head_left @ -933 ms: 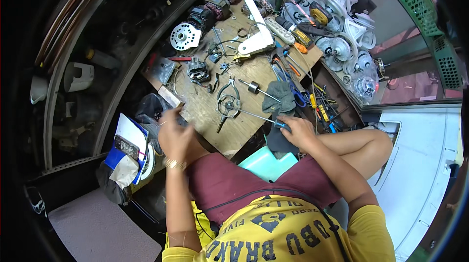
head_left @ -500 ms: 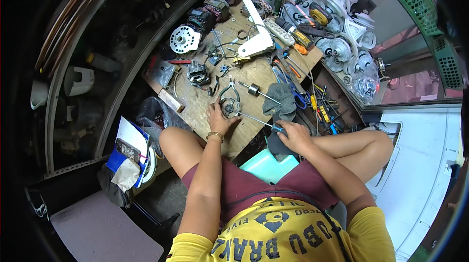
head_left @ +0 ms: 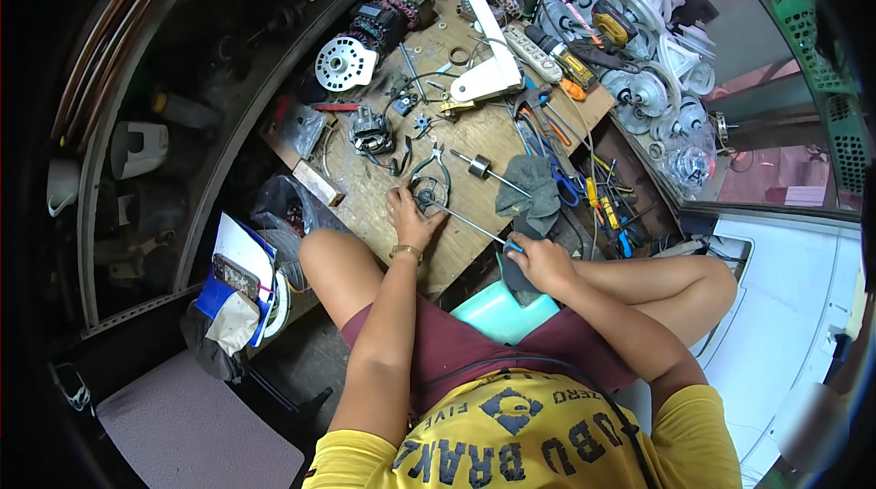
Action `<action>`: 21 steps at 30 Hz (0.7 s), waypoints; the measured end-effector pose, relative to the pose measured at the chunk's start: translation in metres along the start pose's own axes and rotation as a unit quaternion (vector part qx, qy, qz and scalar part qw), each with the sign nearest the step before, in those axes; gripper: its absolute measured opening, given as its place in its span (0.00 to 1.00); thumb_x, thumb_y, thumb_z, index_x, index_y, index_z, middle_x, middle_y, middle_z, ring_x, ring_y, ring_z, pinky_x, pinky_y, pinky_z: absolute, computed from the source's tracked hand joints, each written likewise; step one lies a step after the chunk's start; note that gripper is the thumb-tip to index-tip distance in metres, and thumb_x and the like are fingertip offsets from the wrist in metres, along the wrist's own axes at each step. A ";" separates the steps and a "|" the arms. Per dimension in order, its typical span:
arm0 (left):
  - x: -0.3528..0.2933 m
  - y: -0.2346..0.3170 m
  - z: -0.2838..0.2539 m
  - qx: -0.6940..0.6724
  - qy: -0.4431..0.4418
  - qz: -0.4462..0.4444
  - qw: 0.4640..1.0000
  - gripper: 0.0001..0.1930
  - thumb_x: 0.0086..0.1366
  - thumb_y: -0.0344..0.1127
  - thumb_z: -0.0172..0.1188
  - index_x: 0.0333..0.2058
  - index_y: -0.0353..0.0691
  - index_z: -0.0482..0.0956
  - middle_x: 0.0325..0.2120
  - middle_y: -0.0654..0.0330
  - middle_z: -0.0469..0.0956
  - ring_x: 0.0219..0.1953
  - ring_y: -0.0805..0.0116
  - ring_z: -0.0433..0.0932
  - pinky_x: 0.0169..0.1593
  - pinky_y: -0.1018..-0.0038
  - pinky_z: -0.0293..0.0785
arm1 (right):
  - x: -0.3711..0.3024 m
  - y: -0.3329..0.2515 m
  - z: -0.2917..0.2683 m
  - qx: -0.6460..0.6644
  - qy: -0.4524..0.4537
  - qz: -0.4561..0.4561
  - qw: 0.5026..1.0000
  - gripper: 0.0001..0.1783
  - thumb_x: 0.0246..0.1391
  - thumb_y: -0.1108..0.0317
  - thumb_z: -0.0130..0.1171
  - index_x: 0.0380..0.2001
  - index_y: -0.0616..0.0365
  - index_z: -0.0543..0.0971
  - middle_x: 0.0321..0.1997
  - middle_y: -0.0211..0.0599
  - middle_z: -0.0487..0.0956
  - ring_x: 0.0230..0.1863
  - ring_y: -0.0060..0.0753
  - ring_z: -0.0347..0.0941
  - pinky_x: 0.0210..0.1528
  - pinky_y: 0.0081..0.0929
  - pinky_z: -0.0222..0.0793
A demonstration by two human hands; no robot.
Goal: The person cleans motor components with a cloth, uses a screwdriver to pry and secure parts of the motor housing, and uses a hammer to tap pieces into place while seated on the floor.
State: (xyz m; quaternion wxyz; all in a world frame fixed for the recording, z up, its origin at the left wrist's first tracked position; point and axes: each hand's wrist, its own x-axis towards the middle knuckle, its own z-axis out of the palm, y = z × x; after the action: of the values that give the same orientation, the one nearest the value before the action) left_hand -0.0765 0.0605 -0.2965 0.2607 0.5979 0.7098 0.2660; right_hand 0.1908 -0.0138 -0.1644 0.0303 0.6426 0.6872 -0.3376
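My left hand [head_left: 412,218] is closed around the edge of a small round metal part [head_left: 425,198], which it presses to the wooden bench top; the fingers partly cover it. In my right hand [head_left: 542,265] is a long screwdriver [head_left: 473,223], gripped by its blue handle. Its thin shaft slants up and left, with the tip at the round part. Just beyond the left hand lies a pair of pliers [head_left: 441,167] with dark handles spread apart. To their right, a motor rotor [head_left: 479,167] on a long shaft rests partly against a grey cloth [head_left: 531,190].
Motor stators [head_left: 374,26], a white slotted disc [head_left: 345,64], an opened small motor [head_left: 370,130] and a white bracket [head_left: 484,78] crowd the far bench [head_left: 365,202]. Scissors [head_left: 568,186], a drill [head_left: 566,58] and loose tools lie right. White plastic parts [head_left: 639,92] are piled beyond.
The fingers of my right hand have shifted slightly around the screwdriver handle. My left hand keeps its place on the round part. The whole view has moved a little.
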 end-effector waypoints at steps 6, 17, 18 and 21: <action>-0.002 0.004 0.002 0.026 0.019 0.014 0.999 0.54 0.37 0.42 0.82 0.65 0.48 0.62 0.53 0.48 0.62 0.58 0.43 0.62 0.61 0.49 0.60 | 0.011 0.025 0.011 0.107 -0.006 -0.012 0.994 0.20 0.63 0.52 0.58 0.53 0.48 0.79 0.39 0.52 0.84 0.43 0.64 0.79 0.46 0.56 0.75; 0.006 -0.010 -0.005 -0.019 0.035 -0.032 0.999 0.63 0.32 0.51 0.85 0.67 0.40 0.58 0.60 0.47 0.62 0.64 0.41 0.61 0.65 0.45 0.56 | 0.017 -0.007 0.023 0.384 -0.117 0.064 0.914 0.23 0.68 0.52 0.55 0.55 0.58 0.79 0.19 0.36 0.77 0.12 0.27 0.70 0.14 0.28 0.64; 0.005 -0.009 -0.007 -0.021 0.033 -0.035 0.999 0.63 0.32 0.51 0.85 0.67 0.40 0.58 0.60 0.47 0.62 0.64 0.41 0.61 0.65 0.45 0.56 | 0.018 0.001 0.015 0.350 -0.095 0.062 0.930 0.23 0.67 0.52 0.56 0.55 0.58 0.79 0.19 0.36 0.78 0.12 0.27 0.71 0.15 0.28 0.65; 0.001 -0.008 -0.011 -0.047 0.047 0.005 0.998 0.66 0.33 0.51 0.85 0.69 0.41 0.53 0.60 0.47 0.62 0.64 0.44 0.61 0.66 0.45 0.55 | 0.013 0.010 -0.013 0.238 -0.071 0.051 0.967 0.25 0.65 0.50 0.57 0.55 0.57 0.79 0.32 0.48 0.83 0.31 0.42 0.82 0.36 0.38 0.76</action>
State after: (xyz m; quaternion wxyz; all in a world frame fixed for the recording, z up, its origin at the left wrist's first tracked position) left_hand -0.0905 0.0598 -0.2941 0.2534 0.5754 0.7048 0.3286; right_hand 0.2030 0.0031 -0.1649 -0.0577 0.6403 0.5492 -0.5339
